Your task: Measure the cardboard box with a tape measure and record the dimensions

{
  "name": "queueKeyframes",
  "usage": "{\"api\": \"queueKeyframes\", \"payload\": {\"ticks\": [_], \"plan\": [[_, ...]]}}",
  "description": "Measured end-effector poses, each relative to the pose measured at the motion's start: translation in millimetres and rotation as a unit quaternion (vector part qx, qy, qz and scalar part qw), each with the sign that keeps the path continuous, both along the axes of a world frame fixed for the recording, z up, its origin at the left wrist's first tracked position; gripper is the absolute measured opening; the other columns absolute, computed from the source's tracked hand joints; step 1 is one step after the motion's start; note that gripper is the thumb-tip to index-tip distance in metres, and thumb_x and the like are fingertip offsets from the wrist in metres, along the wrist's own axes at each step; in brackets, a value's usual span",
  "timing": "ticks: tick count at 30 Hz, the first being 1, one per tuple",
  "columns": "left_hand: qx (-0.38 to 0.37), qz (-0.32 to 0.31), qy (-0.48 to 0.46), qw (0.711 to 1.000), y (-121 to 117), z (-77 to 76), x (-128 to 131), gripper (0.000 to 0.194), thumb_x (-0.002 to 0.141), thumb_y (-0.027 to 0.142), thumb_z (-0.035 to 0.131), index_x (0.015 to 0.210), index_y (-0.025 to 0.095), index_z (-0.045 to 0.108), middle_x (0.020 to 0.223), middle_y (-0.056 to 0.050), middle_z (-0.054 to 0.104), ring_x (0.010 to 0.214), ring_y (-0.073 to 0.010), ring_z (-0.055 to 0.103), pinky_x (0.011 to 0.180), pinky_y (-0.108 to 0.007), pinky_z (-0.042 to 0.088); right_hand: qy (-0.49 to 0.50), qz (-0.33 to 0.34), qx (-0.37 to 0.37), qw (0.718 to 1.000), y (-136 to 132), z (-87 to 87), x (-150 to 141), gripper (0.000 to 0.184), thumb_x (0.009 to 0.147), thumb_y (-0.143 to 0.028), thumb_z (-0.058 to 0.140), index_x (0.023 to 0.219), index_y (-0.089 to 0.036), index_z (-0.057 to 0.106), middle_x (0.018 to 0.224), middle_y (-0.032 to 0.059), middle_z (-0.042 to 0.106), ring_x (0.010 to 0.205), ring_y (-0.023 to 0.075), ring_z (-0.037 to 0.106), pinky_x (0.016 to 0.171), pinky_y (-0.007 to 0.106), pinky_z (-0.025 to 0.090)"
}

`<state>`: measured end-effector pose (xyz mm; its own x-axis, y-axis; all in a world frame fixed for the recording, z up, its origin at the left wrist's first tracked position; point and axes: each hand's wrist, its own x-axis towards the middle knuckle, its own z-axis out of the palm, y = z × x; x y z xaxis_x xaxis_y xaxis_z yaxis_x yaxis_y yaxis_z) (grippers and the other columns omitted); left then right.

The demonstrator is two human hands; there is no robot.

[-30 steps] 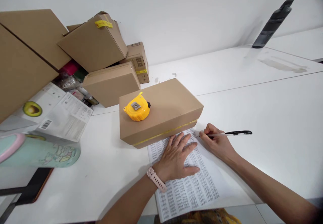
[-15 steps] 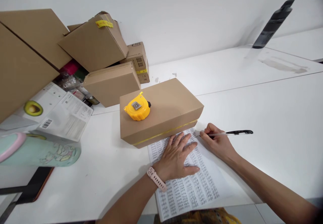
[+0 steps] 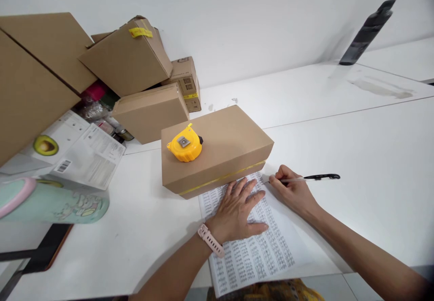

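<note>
My left hand (image 3: 235,213) lies flat with spread fingers on a sheet of paper (image 3: 251,265) filled with columns of handwriting. A pink watch strap (image 3: 210,241) is around that wrist. In my right hand (image 3: 293,190) a pen (image 3: 320,177) with a black cap end is pinched, its tip down near the sheet's upper right edge. Just beyond my left fingertips stands a closed cardboard box (image 3: 224,143) with yellow tape along its side, covering the top end of the sheet. A yellow tape measure (image 3: 186,143) rests on the box's left end.
Several cardboard boxes (image 3: 129,61) are piled at the back left. A white carton with an avocado picture (image 3: 91,156) and a mint-green bottle (image 3: 68,201) stand at the left. A dark bottle (image 3: 366,34) stands by the wall at the back right. The white table (image 3: 373,165) has seams.
Both hands, the pen and the sheet look almost unmoved. The whole view has shifted very slightly.
</note>
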<state>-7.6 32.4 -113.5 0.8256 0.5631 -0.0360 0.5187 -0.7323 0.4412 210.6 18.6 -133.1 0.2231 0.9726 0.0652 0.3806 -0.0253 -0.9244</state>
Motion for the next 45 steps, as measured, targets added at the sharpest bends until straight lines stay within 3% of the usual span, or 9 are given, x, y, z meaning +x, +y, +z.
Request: {"api": "queueKeyframes", "payload": {"ticks": [17,22,25,27,29,31,35,39,45], "plan": [[0.009,0.000,-0.004,1.000,-1,-1.8,-1,0.083,0.083,0.061,0.067,0.151,0.022,0.040,0.166,-0.011,0.024,0.153,-0.0344,0.017,0.123,-0.057,0.018,-0.026,-0.051,0.004,0.998,-4,3.3,2,0.032,0.090,-0.042,0.060,0.071,-0.025,0.042,0.059,-0.0056,0.044,0.053,0.0128,0.039,0.050,0.027,0.031],[0.039,-0.002,-0.025,0.999,-1,-5.8,-3,0.083,0.082,0.063,0.067,0.150,0.023,0.042,0.163,-0.013,0.030,0.151,-0.0360,0.023,0.122,-0.058,0.023,-0.198,-0.022,0.090,0.976,-6,5.9,21,0.009,0.090,-0.026,0.054,0.096,-0.026,0.061,0.085,0.0031,0.065,0.075,0.0213,0.058,0.063,0.033,0.046],[0.089,-0.004,-0.065,0.994,-1,-9.9,-2,0.073,0.081,0.058,0.070,0.141,0.020,0.051,0.156,-0.015,0.044,0.144,-0.0371,0.038,0.116,-0.058,0.034,-0.317,0.043,0.141,0.937,-6,2.0,34,0.041,0.083,-0.006,0.043,0.109,-0.028,0.066,0.100,0.0073,0.066,0.092,0.0259,0.058,0.071,0.037,0.050],[0.153,-0.009,-0.143,0.978,-1,-8.1,-1,0.044,0.088,0.042,0.067,0.125,0.020,0.062,0.138,-0.013,0.062,0.128,-0.0300,0.057,0.107,-0.049,0.046,-0.366,0.054,0.150,0.917,-6,-2.7,39,0.048,0.080,-0.001,0.041,0.111,-0.026,0.068,0.102,0.0095,0.066,0.094,0.0274,0.057,0.072,0.038,0.051],[0.251,0.001,-0.242,0.937,-3,1.5,-4,0.021,0.090,0.025,0.061,0.111,0.021,0.067,0.119,-0.008,0.073,0.109,-0.0224,0.068,0.096,-0.038,0.054,-0.399,0.056,0.152,0.902,-5,-7.8,41,0.049,0.079,0.001,0.042,0.111,-0.024,0.070,0.103,0.0115,0.067,0.096,0.0286,0.056,0.073,0.039,0.052],[0.358,0.045,-0.316,0.877,-3,20.2,-10,0.021,0.088,0.015,0.061,0.108,0.021,0.066,0.111,-0.007,0.075,0.105,-0.0207,0.069,0.089,-0.034,0.055,-0.419,0.050,0.151,0.894,-3,-11.9,40,0.052,0.077,0.004,0.042,0.110,-0.023,0.072,0.104,0.0117,0.068,0.097,0.0286,0.056,0.073,0.038,0.053],[0.476,0.230,-0.347,0.774,2,71.7,-27,0.030,0.086,0.014,0.064,0.113,0.025,0.063,0.119,-0.007,0.071,0.115,-0.0250,0.064,0.097,-0.044,0.051,-0.411,0.042,0.144,0.899,-2,-15.2,41,0.060,0.074,0.005,0.041,0.118,-0.024,0.070,0.106,0.0100,0.069,0.095,0.0277,0.058,0.071,0.038,0.053],[0.360,0.385,-0.271,0.805,20,107.9,-40,0.048,0.083,0.028,0.069,0.129,0.025,0.053,0.144,-0.013,0.053,0.134,-0.0321,0.048,0.111,-0.054,0.037,-0.369,0.014,0.140,0.919,-3,-13.7,41,0.056,0.078,-0.002,0.042,0.123,-0.024,0.067,0.101,0.0094,0.070,0.095,0.0289,0.060,0.071,0.040,0.052],[0.210,0.429,-0.209,0.853,52,120.2,-49,0.055,0.077,0.030,0.073,0.128,0.023,0.053,0.138,-0.013,0.057,0.130,-0.0350,0.047,0.109,-0.053,0.036,-0.263,-0.042,0.131,0.955,-3,-9.7,42,0.037,0.086,-0.017,0.044,0.111,-0.024,0.070,0.093,0.0082,0.072,0.091,0.0283,0.063,0.072,0.041,0.049]]}}
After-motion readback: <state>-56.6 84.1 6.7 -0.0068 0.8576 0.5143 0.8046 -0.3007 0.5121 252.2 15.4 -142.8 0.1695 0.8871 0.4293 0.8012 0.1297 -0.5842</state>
